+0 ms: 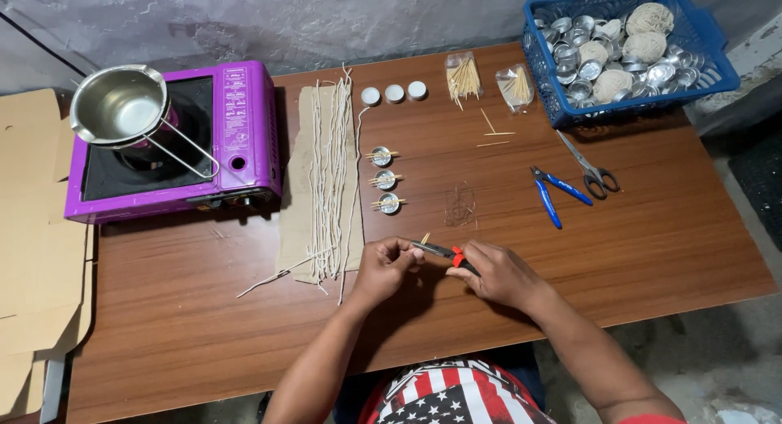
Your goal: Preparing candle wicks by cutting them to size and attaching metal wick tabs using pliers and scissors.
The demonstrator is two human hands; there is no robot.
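- At the upper left of the frame, a purple portable stove sat on the wooden table, with a small steel pouring pot on its burner.
- Just right of the stove, long pale wicks lay in rows on a strip of cardboard.
- Right of the wicks, three small metal cups stood in a column, each with thin sticks laid across its rim.
- Low in the middle of the frame, the left hand had its fingers pinched shut on a small pale piece at the tip of the pliers.
- The pliers were slim, dark-jawed, with a red grip, held just above the table.
- The right hand was closed around the pliers' handles.
- Further right lay blue-handled pliers and scissors.
- At the upper right, a blue basket held metal cups and balls of string.
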